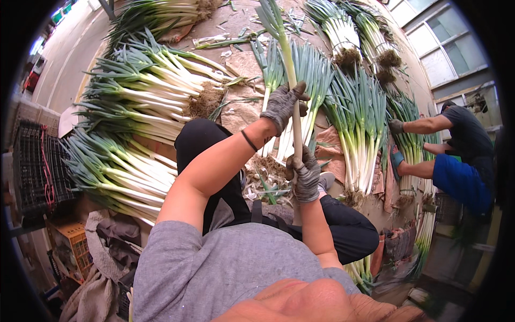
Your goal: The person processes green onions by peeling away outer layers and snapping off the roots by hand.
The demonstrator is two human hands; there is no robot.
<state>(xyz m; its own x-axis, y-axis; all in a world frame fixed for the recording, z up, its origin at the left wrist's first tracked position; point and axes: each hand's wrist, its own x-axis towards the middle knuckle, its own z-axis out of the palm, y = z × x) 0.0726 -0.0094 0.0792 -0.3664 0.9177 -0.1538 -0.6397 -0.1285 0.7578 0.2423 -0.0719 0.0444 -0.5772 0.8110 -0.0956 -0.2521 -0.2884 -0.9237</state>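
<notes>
A single long green onion [297, 129] stands nearly upright between my gloved hands, its green leaves at the top of the view. My left hand [281, 105], in a grey glove, is closed around the upper part of its pale stalk. Lower down, my right hand [306, 177] grips the stalk near its bottom end, which the fingers partly hide. Just behind the held stalk lies a row of green onions [318, 80] with white stems towards me. Peeled skins and root scraps [267, 177] litter the floor between my legs.
Piles of green onions [141, 96] lie on my left, roots inward. A spread bunch [356, 133] lies on my right, with tied bundles [341, 34] beyond. At far right a co-worker [462, 133] bends over another bundle. Black crates [40, 169] and an orange crate [74, 241] stand left.
</notes>
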